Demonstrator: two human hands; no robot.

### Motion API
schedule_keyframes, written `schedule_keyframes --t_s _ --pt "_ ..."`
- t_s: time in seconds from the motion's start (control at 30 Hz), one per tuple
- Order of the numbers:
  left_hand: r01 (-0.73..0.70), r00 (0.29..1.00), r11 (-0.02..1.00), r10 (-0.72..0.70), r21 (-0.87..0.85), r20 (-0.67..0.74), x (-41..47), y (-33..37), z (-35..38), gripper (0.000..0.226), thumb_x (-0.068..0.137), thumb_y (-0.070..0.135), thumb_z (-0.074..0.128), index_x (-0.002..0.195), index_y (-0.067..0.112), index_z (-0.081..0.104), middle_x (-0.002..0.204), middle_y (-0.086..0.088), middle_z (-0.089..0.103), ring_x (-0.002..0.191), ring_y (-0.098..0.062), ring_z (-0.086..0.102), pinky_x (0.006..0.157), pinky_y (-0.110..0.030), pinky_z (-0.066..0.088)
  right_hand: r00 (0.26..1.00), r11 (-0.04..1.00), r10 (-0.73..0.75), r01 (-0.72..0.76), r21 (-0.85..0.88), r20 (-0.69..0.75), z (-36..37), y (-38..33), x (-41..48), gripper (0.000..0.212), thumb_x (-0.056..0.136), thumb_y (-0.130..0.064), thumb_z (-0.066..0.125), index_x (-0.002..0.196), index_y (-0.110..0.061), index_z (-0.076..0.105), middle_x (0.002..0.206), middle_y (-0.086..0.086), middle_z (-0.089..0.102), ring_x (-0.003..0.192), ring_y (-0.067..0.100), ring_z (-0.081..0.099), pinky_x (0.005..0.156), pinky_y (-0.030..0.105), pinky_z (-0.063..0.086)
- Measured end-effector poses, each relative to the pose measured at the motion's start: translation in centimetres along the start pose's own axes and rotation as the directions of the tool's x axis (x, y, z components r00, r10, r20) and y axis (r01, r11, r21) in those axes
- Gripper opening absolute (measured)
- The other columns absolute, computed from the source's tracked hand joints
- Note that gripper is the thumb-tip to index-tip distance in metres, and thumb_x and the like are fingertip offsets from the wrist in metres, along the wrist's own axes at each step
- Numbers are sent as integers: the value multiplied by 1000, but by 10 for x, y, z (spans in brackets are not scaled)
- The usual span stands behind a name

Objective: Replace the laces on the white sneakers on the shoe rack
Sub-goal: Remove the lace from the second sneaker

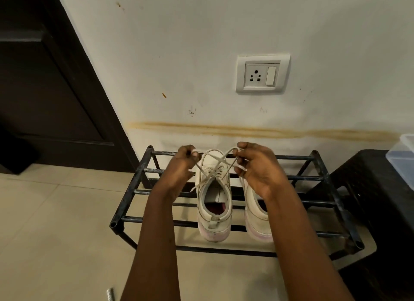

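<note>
Two white sneakers stand side by side on the black metal shoe rack, heels toward me. The left sneaker has a white lace threaded through its eyelets, and the two ends cross above its toe. My left hand pinches one lace end at the left, and my right hand pinches the other end at the right, both pulled up and outward. The right sneaker is partly hidden behind my right forearm.
The rack stands against a stained wall with a socket plate. A dark door is at the left. A black stool with a clear plastic box stands at the right. A small white object lies on the tiled floor.
</note>
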State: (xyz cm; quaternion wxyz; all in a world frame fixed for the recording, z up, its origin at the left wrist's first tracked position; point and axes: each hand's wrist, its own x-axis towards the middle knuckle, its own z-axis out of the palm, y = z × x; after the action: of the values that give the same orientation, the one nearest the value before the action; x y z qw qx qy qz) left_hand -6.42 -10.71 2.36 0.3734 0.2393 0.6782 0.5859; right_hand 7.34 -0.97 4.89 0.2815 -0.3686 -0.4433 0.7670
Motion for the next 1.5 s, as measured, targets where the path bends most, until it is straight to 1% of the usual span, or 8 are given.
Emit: schedule_keyframes --t_s 0.17,0.37,0.5,0.6,0.7,0.8,1.33,1.5 --pt "-172 937 919 42 -353 -347 -4 11 -21 21 97 4 40 91 18 54 79 1 47 64 -8 41 73 -30 46 970 974 -211 219 54 -120 -25 -31 -6 22 90 7 46 95 -13 56 78 2 60 66 11 50 64 26 43" --pt "-179 876 838 -102 -515 -471 0 11 -37 14 100 16 41 99 12 55 82 -3 52 68 -10 51 75 -27 50 855 786 -498 375 -492 -144 -32 -37 -9 26 92 -1 48 111 -18 52 86 -3 62 78 8 58 71 15 46" --pt "130 899 991 -101 41 -427 7 -3 -34 25 97 24 49 109 3 54 92 -6 59 88 -19 62 89 -39 51 863 511 -500 364 -779 75 -21 -22 -6 28 93 -9 54 119 -17 55 90 -2 59 69 1 52 53 6 39" --pt "205 972 772 -87 602 -218 4 -10 -24 39 90 35 58 110 2 61 94 -12 61 88 -24 60 84 -35 51 936 468 -257 337 -817 239 -5 -2 -4 41 82 -12 70 121 -16 55 100 0 57 84 9 55 69 16 46" --pt "129 987 790 -158 599 -4 -7 -8 -6 30 83 29 69 96 2 72 74 -11 62 59 -17 54 56 -23 45 945 196 -103 324 -925 309 11 26 2 49 80 -14 71 125 -15 53 121 6 50 108 21 51 87 28 44" --pt "103 994 742 -103 662 -39 -11 -8 11 33 80 28 70 90 -3 69 76 -13 65 66 -22 62 58 -27 50 935 19 -160 323 -946 316 17 46 4 35 88 -8 56 123 -13 55 128 9 45 112 26 51 90 35 47" --pt "57 987 860 28 507 -158 -19 -15 18 23 88 16 62 86 -4 73 79 -26 68 76 -36 66 76 -45 57 866 275 -498 218 -936 55 14 67 0 23 92 -11 52 107 -11 69 109 9 67 100 22 61 86 32 46" --pt "65 985 848 31 526 -172 -19 -16 17 28 87 21 65 107 2 67 101 -16 68 92 -29 66 83 -41 56 881 -4 -447 173 -985 156 18 67 -4 30 97 -18 44 122 -22 61 131 4 49 111 23 56 84 31 47"
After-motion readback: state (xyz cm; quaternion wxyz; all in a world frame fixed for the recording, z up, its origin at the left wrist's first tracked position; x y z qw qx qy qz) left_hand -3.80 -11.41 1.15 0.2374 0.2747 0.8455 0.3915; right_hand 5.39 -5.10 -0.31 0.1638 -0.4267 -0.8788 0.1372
